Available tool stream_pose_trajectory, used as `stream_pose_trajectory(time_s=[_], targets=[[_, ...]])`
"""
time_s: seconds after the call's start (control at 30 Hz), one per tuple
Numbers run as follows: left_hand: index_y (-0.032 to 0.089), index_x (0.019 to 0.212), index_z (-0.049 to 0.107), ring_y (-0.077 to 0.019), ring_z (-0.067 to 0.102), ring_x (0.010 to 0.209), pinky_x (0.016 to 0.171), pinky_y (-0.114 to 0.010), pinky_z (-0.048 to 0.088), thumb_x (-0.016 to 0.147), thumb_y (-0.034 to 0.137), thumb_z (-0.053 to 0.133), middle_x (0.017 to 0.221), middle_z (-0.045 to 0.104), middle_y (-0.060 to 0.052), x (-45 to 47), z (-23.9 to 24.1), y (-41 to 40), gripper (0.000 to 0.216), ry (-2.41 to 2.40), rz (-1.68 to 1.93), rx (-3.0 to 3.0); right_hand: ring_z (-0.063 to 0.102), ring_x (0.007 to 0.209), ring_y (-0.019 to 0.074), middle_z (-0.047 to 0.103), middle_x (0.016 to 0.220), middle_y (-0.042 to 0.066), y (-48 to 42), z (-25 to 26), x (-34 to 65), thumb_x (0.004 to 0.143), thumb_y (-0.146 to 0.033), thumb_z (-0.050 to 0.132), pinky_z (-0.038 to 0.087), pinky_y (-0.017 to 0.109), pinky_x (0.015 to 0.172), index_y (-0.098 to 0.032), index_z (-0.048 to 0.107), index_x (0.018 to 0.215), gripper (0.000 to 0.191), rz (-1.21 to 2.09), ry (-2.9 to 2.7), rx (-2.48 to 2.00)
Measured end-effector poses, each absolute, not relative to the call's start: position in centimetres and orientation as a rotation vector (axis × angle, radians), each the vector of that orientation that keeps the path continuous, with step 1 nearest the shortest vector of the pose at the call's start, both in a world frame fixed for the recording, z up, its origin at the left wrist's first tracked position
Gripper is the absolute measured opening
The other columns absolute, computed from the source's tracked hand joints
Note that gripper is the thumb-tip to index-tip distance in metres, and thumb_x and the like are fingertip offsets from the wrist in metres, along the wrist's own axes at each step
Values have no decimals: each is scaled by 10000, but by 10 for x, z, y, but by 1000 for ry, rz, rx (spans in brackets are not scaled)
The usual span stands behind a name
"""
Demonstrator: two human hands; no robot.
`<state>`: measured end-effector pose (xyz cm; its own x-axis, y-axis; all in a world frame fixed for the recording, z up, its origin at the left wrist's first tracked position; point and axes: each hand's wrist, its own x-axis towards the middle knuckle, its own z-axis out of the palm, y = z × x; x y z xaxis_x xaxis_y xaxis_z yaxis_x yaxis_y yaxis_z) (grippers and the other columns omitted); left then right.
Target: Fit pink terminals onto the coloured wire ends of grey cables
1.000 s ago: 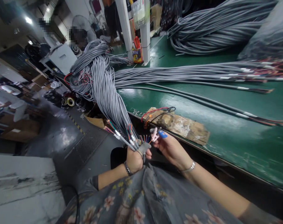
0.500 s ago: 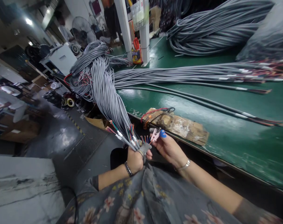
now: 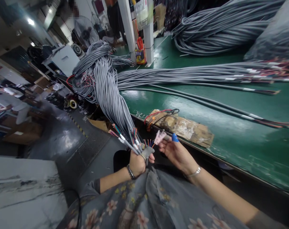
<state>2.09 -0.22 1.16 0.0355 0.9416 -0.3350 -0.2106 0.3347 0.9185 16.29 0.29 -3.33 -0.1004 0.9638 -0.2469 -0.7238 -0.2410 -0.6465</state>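
Note:
My left hand [image 3: 137,163], with a grey cover on its thumb, is closed around several grey cables [image 3: 127,144]. Their stripped ends show white bands and thin coloured wires [image 3: 148,142] standing up from the fist. A pale pink clip [image 3: 160,136], somewhat blurred, sits at the tip of an orange wire beside these. To the right of the clip is my right hand [image 3: 179,154], a blue cover on its thumb. Its thumb and fingers are apart, the fingertips close to the clip; whether they touch it I cannot make out.
A thick bundle of grey cables [image 3: 106,79] hangs over the edge of the green table [image 3: 230,105]. A wooden block [image 3: 189,128] with red and black leads lies at the edge. Scissors [image 3: 140,44] stand by a white post [image 3: 148,38]. Coiled cable [image 3: 220,31] lies behind.
My right hand has shifted right and its thumb has come away from the pink clip, spreading open. The clip has moved slightly right. My left hand keeps its hold on the cables.

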Motion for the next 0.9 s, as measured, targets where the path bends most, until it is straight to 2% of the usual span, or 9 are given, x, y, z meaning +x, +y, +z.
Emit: stream_pose_trajectory(time_s=[0.2,0.43,0.7,0.9], targets=[[148,553,604,-82,491,345,368,-199,412,519,485,804,420,572,10,17,6,-4,392,1172,1035,838,555,638,145,690,807,45,-6,-42,173,633,-625,756,484,265,556,-236,740,804,425,1665,-389,-796],[158,516,578,-90,508,379,421,-217,442,544,509,798,437,575,6,19,4,-10,416,1170,978,937,564,648,151,688,805,44,-21,-45,180,700,-550,742,486,284,576,-233,742,848,350,1645,-412,-796],[158,515,598,-110,544,457,531,-254,474,604,482,787,485,603,-15,20,-12,-15,385,1127,1010,1033,545,630,140,678,769,27,-42,-49,184,682,-510,772,483,271,556,-248,748,843,308,1620,-439,-849],[146,676,693,-135,591,541,589,-264,472,560,493,810,568,661,-32,22,-16,-11,384,1059,971,1001,531,624,140,669,759,29,-54,-46,183,681,-498,779,475,270,546,-241,750,831,299,1603,-495,-874]])
